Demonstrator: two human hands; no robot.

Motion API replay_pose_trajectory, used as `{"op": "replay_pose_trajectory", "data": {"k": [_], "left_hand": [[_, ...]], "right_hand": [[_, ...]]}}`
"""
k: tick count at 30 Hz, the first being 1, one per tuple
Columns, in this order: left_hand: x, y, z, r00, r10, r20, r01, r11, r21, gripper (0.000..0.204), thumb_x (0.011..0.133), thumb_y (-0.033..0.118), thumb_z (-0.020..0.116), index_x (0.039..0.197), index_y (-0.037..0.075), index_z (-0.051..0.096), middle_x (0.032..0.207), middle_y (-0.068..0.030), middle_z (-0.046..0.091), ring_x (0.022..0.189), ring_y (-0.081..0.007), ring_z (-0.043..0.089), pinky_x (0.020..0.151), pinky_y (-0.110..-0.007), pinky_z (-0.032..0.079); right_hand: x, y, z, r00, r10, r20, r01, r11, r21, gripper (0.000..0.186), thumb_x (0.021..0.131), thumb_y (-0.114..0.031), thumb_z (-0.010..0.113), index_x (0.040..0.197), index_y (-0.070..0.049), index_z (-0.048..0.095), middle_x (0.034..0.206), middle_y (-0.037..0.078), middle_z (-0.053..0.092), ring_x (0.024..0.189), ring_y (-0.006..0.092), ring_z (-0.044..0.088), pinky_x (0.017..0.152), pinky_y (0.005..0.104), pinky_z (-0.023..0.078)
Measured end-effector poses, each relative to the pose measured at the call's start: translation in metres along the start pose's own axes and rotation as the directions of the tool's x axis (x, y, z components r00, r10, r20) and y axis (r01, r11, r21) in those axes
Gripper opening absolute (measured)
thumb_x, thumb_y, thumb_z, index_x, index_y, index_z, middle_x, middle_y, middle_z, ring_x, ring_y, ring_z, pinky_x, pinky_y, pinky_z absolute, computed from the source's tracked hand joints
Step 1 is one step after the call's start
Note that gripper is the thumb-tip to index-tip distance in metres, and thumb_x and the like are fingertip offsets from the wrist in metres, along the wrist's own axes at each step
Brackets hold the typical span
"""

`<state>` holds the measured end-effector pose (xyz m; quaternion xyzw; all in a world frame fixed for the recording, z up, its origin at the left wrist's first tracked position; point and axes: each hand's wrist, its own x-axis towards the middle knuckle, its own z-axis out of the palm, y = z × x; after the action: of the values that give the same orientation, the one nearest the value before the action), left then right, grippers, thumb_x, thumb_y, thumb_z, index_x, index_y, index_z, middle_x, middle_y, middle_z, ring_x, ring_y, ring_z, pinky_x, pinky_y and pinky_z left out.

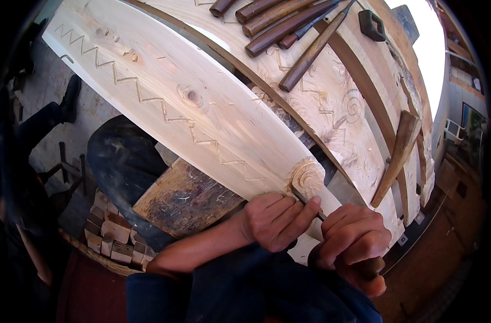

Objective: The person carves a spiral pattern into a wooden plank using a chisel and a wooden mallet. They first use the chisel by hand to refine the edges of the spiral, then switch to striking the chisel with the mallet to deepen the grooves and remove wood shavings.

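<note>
A long pale wooden board (154, 70) slants from the upper left down to my hands. A zigzag line is cut along it, and a round, ringed carving (308, 177) stands near its lower right end. My right hand (355, 239) wraps round the wooden handle of a carving gouge (322, 216), the handle's butt showing below the fist. With its fingers curled on the gouge's shaft, my left hand (275, 219) rests against the board's edge. The gouge's tip touches or lies very close to the carving's lower edge; its exact contact is hard to make out.
Several wooden-handled carving tools (272, 24) lie on the boards at the top, and a wooden mallet (398, 156) rests at the right. A dark stained block (186, 196) sits beneath the board. Small wood blocks (116, 231) fill a basket. Another person's leg (46, 116) is at left.
</note>
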<state>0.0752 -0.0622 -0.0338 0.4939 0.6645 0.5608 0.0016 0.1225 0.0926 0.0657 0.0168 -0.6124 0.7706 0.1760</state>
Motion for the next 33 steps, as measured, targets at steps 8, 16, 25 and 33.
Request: {"op": "replay_pose_trajectory", "data": {"k": [8, 16, 25, 33], "left_hand": [[0.002, 0.001, 0.001, 1.000, -0.003, -0.023, 0.003, 1.000, -0.012, 0.030, 0.104, 0.007, 0.075, 0.128, -0.012, 0.071, 0.077, -0.0044, 0.071, 0.065, -0.0153, 0.071, 0.055, -0.028, 0.051], [0.004, 0.001, 0.002, 1.000, 0.021, -0.004, -0.021, 1.000, 0.017, 0.032, 0.102, 0.010, 0.081, 0.124, -0.010, 0.072, 0.078, -0.0043, 0.072, 0.066, -0.0151, 0.071, 0.054, -0.027, 0.049], [-0.004, 0.008, -0.002, 0.999, 0.037, 0.032, -0.037, 0.999, 0.001, 0.038, 0.099, 0.012, 0.084, 0.129, -0.007, 0.071, 0.081, -0.0051, 0.075, 0.067, -0.0132, 0.070, 0.053, -0.025, 0.045], [-0.002, 0.014, 0.000, 0.998, -0.020, 0.052, 0.023, 0.997, -0.069, 0.033, 0.100, 0.013, 0.083, 0.125, -0.007, 0.076, 0.081, -0.0063, 0.075, 0.067, -0.0143, 0.072, 0.055, -0.026, 0.050]], "right_hand": [[0.001, -0.011, 0.000, 0.993, 0.115, 0.001, -0.115, 0.993, 0.012, 0.080, 0.110, -0.073, 0.056, 0.068, -0.005, 0.050, 0.067, 0.015, 0.066, 0.039, 0.0178, 0.044, 0.038, 0.0321, 0.037], [-0.007, -0.005, -0.005, 0.999, 0.033, -0.010, -0.032, 0.995, 0.092, 0.077, 0.113, -0.067, 0.055, 0.067, -0.004, 0.051, 0.067, 0.017, 0.066, 0.039, 0.0187, 0.045, 0.038, 0.0324, 0.034], [-0.012, -0.003, -0.010, 0.989, -0.103, 0.106, 0.086, 0.985, 0.153, 0.064, 0.114, -0.053, 0.065, 0.074, -0.004, 0.053, 0.072, 0.021, 0.070, 0.041, 0.0203, 0.053, 0.039, 0.0317, 0.037], [-0.036, -0.001, 0.013, 0.959, -0.196, -0.207, 0.173, 0.977, -0.128, 0.063, 0.111, -0.063, 0.061, 0.085, -0.006, 0.053, 0.071, 0.014, 0.073, 0.043, 0.0192, 0.059, 0.040, 0.0305, 0.045]]}}
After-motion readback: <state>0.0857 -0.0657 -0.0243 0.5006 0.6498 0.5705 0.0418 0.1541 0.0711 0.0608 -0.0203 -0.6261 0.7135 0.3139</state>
